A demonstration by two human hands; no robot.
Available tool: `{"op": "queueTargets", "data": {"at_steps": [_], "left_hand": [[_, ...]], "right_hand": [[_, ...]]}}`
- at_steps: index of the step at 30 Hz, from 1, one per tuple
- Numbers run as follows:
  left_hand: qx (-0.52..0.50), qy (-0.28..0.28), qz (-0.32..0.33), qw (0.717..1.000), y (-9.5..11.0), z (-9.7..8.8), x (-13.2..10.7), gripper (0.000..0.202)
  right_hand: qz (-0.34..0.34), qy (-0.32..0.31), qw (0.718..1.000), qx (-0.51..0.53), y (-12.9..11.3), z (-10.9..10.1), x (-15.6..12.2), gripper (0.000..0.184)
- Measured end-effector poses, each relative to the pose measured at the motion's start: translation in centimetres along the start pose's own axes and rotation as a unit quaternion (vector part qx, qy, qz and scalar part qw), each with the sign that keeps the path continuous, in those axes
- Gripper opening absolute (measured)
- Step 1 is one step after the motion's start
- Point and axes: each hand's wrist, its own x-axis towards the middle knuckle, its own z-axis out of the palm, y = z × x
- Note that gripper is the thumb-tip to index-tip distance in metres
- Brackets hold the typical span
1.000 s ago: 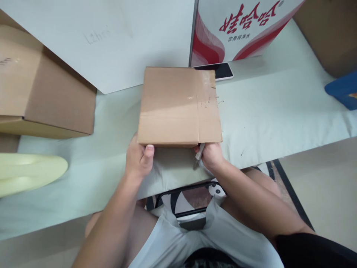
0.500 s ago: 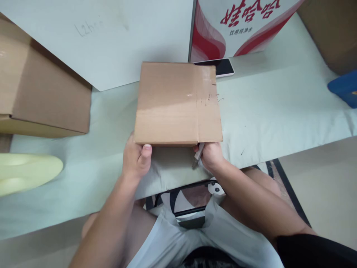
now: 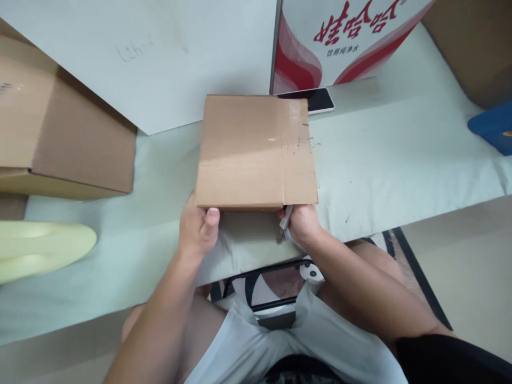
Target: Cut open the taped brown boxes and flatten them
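A brown cardboard box [image 3: 244,154] is held above the pale green cloth surface, its top face towards me. At the box's near left corner is my left hand [image 3: 200,226], closed on the edge with the thumb in front and the fingers hidden behind. My right hand [image 3: 304,224] is under the near right edge, where a flap sticks out. A slim, light grey box cutter [image 3: 285,221] sits in that hand, its metal end pointing down towards me. Most of the right fingers are hidden by the box.
Behind the box stand a white panel [image 3: 180,64] and a red-and-white carton [image 3: 340,48], with a phone [image 3: 320,100] lying before the carton. A large cardboard box [image 3: 84,133] and a pale yellow object [image 3: 48,248] are on the left. Something blue [image 3: 492,128] lies far right.
The view has shifted slightly, so the surroundings sit a little further right on the left side. Both hands keep the same hold on the box.
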Motion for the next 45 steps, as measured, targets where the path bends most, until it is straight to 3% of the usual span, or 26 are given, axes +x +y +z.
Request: {"op": "queueTargets", "data": {"at_steps": [14,28,31,35,40,45], "left_hand": [[0.002,-0.016,-0.024,1.000,0.6,-0.1,0.2,0.079],[-0.021,-0.009,-0.012,1.000,-0.2,0.2,0.4,0.080],[-0.025,0.015,-0.017,0.999,-0.5,0.5,0.2,0.083],[0.027,0.062,-0.021,0.998,-1.0,0.5,0.0,0.092],[0.129,0.073,0.017,0.989,-0.8,-0.2,0.2,0.092],[0.182,0.094,-0.010,0.979,-0.7,-0.2,-0.1,0.093]], "right_hand": [[0.007,0.025,1.000,0.009,0.0,0.1,-0.1,0.029],[0.006,0.006,0.999,0.045,-1.2,0.6,-0.3,0.017],[-0.016,-0.011,0.999,0.046,-1.7,0.4,-0.4,0.017],[-0.056,-0.005,0.997,0.046,-2.0,-0.5,0.0,0.020],[-0.090,0.029,0.995,0.034,-2.4,-1.8,0.7,0.023],[-0.097,0.039,0.995,0.007,-2.7,-2.1,0.9,0.020]]}}
